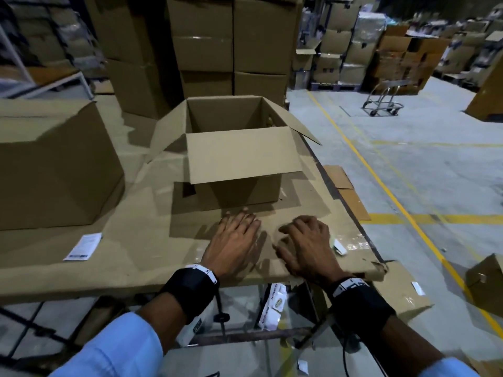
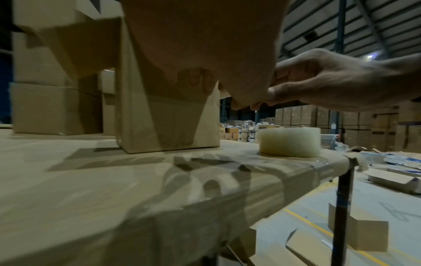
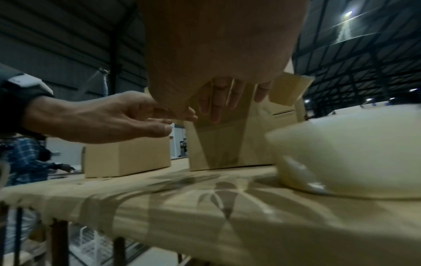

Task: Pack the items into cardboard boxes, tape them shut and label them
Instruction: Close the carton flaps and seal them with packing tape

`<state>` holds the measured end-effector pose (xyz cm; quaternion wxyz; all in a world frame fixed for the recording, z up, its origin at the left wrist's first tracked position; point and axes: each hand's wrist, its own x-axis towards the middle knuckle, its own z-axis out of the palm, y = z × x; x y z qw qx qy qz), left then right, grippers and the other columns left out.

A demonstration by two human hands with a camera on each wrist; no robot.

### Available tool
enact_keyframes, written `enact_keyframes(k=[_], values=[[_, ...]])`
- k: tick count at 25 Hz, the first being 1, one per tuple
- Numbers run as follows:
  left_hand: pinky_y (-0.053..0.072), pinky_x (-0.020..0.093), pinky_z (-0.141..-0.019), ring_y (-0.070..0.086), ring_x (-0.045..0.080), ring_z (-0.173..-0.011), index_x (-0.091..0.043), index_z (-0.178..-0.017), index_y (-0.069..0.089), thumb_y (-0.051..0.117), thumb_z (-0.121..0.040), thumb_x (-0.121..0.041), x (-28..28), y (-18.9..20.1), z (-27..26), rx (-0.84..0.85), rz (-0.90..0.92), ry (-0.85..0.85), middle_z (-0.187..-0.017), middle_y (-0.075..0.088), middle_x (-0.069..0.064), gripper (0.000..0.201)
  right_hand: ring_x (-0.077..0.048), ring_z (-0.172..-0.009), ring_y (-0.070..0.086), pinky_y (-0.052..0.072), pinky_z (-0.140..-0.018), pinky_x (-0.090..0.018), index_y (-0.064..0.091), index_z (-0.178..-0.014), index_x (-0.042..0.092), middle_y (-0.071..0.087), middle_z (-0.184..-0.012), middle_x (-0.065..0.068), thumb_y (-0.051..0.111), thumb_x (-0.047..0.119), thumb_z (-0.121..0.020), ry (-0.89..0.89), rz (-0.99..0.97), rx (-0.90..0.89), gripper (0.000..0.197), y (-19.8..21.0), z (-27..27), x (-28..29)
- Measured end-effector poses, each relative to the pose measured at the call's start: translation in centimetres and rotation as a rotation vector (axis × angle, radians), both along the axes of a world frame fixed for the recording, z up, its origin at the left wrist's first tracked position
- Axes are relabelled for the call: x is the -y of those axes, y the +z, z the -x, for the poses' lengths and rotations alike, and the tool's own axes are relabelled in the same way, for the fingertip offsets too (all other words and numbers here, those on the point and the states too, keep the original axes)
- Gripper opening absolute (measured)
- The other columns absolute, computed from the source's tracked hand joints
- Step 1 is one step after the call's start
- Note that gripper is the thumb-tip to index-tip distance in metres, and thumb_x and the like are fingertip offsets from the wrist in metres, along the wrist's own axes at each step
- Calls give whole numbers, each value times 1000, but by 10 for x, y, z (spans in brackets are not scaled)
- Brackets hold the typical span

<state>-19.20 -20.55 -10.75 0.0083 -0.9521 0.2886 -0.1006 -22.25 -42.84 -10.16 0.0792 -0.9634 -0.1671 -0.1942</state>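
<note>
Forearms and wrist bands fill the lower frame of the head view; beyond them the left hand (image 1: 236,235) and right hand (image 1: 306,240) hover over the cardboard-covered surface (image 1: 130,254), palms down. Left grip: fingers nearly straight, holding nothing. Right grip: fingers loosely curled, also holding nothing. Open cardboard box (image 1: 231,156) stands at frame centre, near flap hanging toward the hands. Likely light, stiff-walled, flaps floppy; best taken by its side walls. Tape roll (image 2: 289,141) sits just beside the right hand.
</note>
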Motion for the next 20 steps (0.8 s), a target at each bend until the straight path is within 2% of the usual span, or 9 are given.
enact_keyframes(k=[1,3,5,8,14,17,20], values=[[31,54,-117,34,29,-147,-13,-146,45,53,-95,-34,-15,2,0,36,10,20,-152,47,9,56,-29,-109,51,42,-86,-45,64,-111,23,63,-108,0,45,56,-90,32,-4,11,44,3,-3,-20],[37,55,-113,40,31,-143,-13,-142,50,41,-93,-35,-51,12,1,93,65,66,-149,51,10,55,-29,-101,52,42,-82,-43,64,-108,23,62,-104,0,46,49,-92,92,-13,45,36,9,-12,-65],[36,55,-113,38,34,-144,-12,-141,51,36,-92,-35,-93,25,1,152,94,125,-152,46,11,56,-27,-94,51,42,-77,-42,62,-104,22,60,-98,0,48,43,-93,157,-36,82,27,14,-21,-115],[36,55,-112,35,37,-145,-11,-140,53,34,-94,-36,-166,41,2,220,108,195,-157,40,14,55,-25,-92,50,43,-75,-41,61,-104,21,57,-97,1,50,38,-93,233,-79,109,23,24,-33,-194],[31,58,-115,30,37,-148,-8,-139,53,35,-92,-34,-344,72,-14,336,117,284,-156,40,15,56,-23,-99,53,44,-82,-41,62,-112,21,62,-102,3,52,34,-95,366,-221,90,24,48,-69,-375],[28,58,-117,27,37,-149,-7,-141,52,34,-93,-37,-399,88,-28,365,106,318,-158,38,14,59,-27,-100,54,46,-80,-43,63,-112,20,62,-103,0,51,32,-92,353,-237,113,26,70,-91,-428],[20,57,-121,21,36,-151,-7,-147,46,38,-96,-42,-437,102,-50,376,81,348,-161,31,15,62,-27,-102,52,46,-83,-45,61,-116,18,60,-108,-3,49,27,-93,356,-261,118,27,94,-108,-464]])
